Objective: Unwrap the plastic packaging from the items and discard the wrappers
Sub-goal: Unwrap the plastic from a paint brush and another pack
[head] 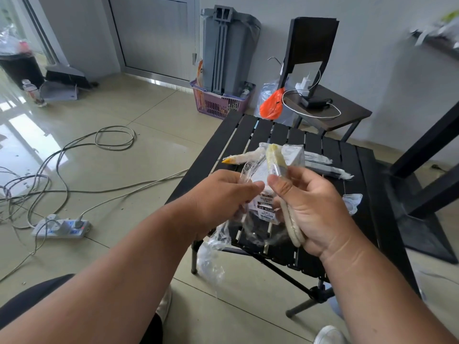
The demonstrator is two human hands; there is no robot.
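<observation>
the black slatted desk (330, 155) lies beyond and below both hands, with more wrapped items (320, 160) past the fingers. the loose plastic wrap (218, 239) hangs down from the left hand (218, 194), whose fingers pinch its upper edge. the right hand (308, 202) curls round a paintbrush (274, 162) (cream handle, pale bristles), its long axis running from the palm up and away, bristles beyond the thumb. the film sits left of the brush, so pulling leftward looks likely to strip it.
</observation>
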